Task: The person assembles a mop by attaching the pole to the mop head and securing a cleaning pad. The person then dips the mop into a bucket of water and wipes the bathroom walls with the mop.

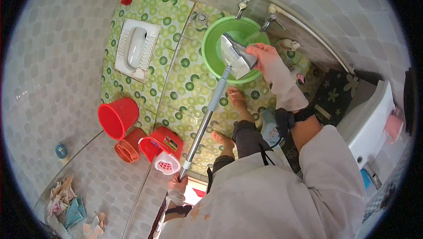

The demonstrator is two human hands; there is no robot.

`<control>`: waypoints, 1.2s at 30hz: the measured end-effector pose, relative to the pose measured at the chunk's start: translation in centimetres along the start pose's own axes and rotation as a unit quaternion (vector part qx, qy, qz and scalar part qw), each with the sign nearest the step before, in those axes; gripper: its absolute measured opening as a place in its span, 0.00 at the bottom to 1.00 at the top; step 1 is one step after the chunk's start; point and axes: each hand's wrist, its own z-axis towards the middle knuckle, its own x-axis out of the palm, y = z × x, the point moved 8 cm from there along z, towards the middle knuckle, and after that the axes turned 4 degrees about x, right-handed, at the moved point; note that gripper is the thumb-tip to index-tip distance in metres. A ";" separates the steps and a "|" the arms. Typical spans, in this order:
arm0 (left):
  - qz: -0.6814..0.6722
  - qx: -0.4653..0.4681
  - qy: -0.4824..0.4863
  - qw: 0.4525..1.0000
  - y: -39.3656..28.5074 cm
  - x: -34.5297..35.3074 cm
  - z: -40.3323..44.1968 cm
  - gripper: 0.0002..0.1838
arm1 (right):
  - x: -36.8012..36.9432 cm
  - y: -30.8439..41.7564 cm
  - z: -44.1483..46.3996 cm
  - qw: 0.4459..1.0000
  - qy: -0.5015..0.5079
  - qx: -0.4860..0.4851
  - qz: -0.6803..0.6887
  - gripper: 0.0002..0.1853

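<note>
A flat mop (205, 122) with a grey and silver pole slants from the lower middle up to the green basin. Its white-and-grey mop head (235, 58) is tilted over the basin (206, 56), which has water in it. My right hand (264, 56) grips the right edge of the mop head, fingers closed on it. Down by my waist, my left hand (177, 183) is wrapped round the pole. Water seems to run from the right tap (271, 20) beside the mop head.
A second tap (241, 7) reaches over the basin rim. Red buckets (118, 117) stand at left on the green-dotted floor, one with a white wringer (167, 163). A squat toilet (135, 49) lies beyond them. At right is a white sink (372, 120).
</note>
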 end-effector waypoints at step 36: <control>-0.049 0.067 0.028 0.996 -6.1 3.5 3.8 0.10 | -3.2 7.0 -6.9 0.971 0.018 -0.184 -0.150 0.17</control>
